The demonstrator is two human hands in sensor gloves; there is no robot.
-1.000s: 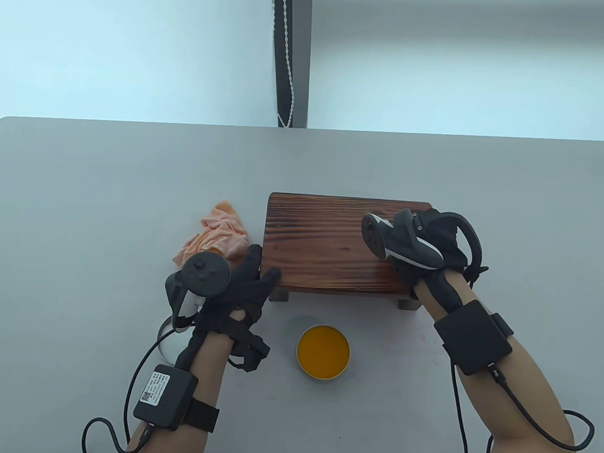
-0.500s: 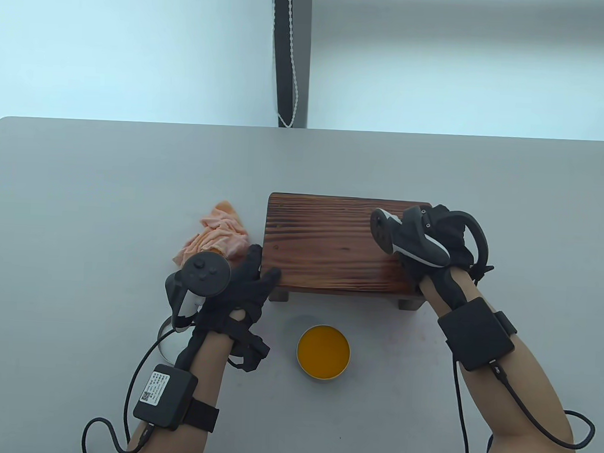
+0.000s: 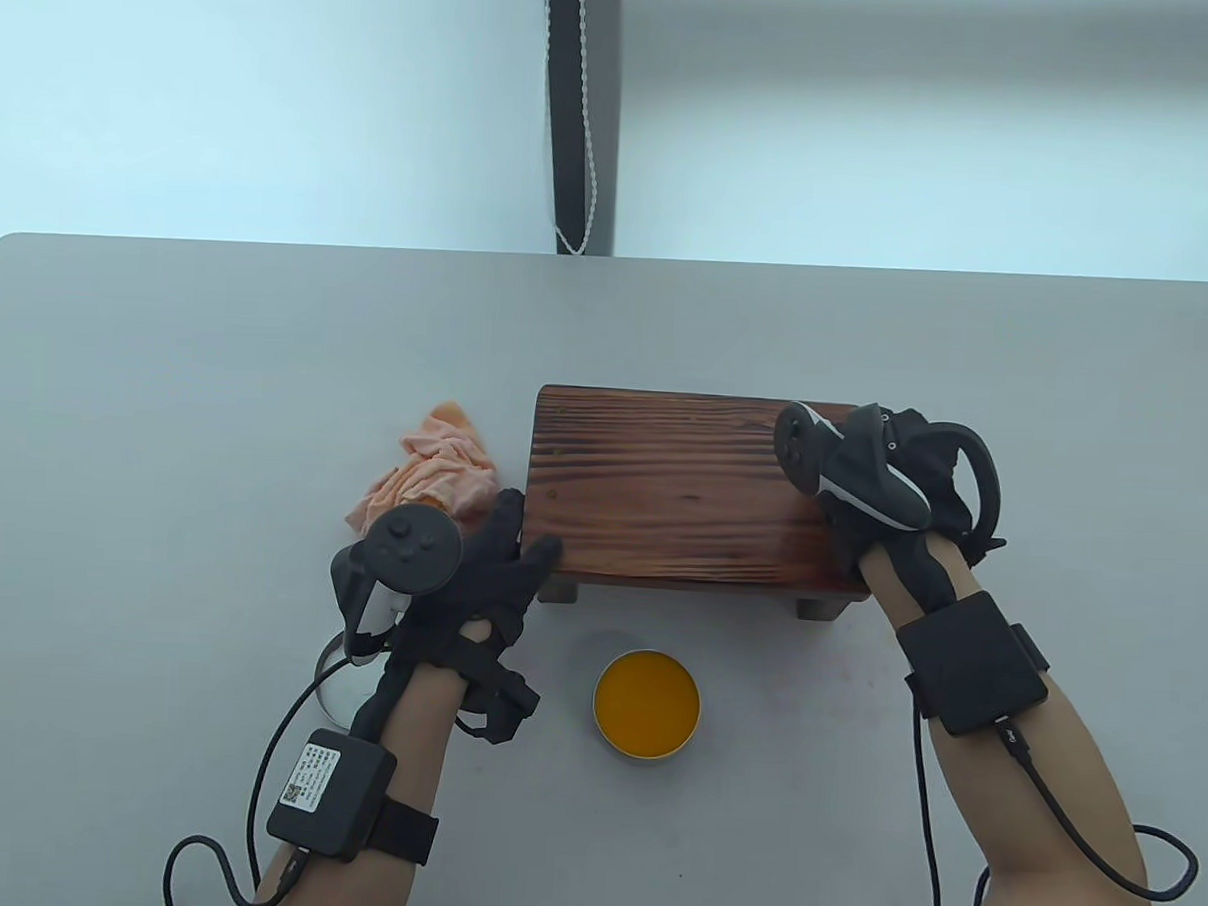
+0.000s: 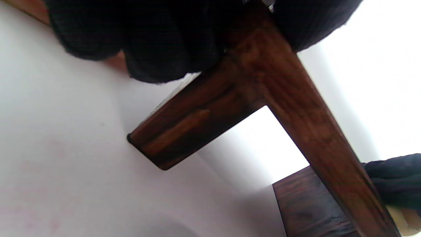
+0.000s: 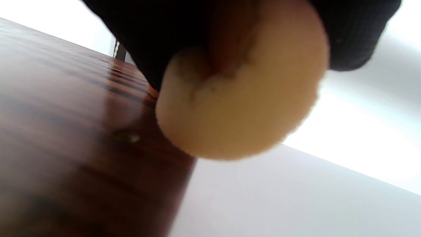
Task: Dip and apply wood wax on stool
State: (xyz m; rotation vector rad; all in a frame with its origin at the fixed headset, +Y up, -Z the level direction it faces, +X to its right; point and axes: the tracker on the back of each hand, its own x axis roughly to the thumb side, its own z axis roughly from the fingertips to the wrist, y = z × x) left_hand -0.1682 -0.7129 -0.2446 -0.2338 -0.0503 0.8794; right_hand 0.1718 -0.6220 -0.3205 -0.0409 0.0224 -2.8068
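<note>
One stool (image 3: 663, 486), one wax tin (image 3: 648, 715), one cloth (image 3: 428, 470).

Black gloves (image 3: 478, 588), bare forearms (image 3: 1060, 783)

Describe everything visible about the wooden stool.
The wooden stool is low and rectangular, dark reddish-brown with bold streaky grain and a slight sheen. It stands upright on the grey table, short legs showing under its near edge; the left wrist view shows a leg joined under the top. The left hand grips its near left corner. The right hand holds a round pale applicator pad at the top's right edge. An open tin of orange wax sits apart, in front.
</note>
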